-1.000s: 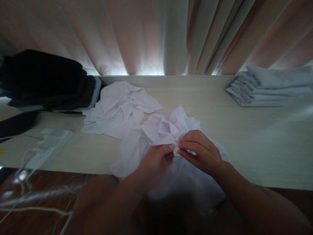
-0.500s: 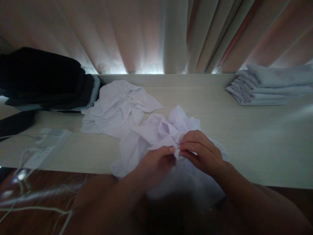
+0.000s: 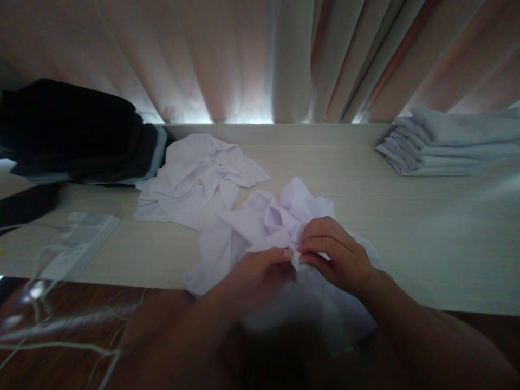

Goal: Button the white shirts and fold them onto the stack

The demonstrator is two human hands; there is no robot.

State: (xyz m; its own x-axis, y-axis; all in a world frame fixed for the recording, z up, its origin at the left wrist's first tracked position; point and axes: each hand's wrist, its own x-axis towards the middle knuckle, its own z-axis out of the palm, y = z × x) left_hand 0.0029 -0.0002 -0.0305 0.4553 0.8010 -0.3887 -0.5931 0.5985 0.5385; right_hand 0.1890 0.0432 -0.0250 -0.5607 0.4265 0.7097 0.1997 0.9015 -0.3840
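Both-handed pinch, basically: left hand point(image 3: 260, 271) and right hand point(image 3: 335, 254) meet fingertip to fingertip at the middle of a crumpled white shirt point(image 3: 260, 222), each clenched on a small bit of its fabric. Left thumb and forefinger close on a fold just left of the meeting point; right fingers curl over and grip the cloth just right of it. What exactly sits between the fingertips is too small to tell.

Shirt lies on the tabletop point(image 3: 406, 227) at its near edge, bunched up, with its lower part hanging over the edge toward the person. Forearms come in from the bottom of the frame, out of focus.

A second white shirt point(image 3: 195, 179), also rumpled, lies flat behind and to the left, touching or overlapping the first one at their shared edge; cannot tell which. Dark pile of clothes point(image 3: 77, 135) sits at far left against the curtain point(image 3: 260, 54). Folded stack of pale garments point(image 3: 450, 143) sits far right, well apart from the hands. White power strip point(image 3: 79, 244) with cables rests at left near the tabletop edge, near the dark pile. Light glows under the curtain hem along the back edge. Scene is dim.
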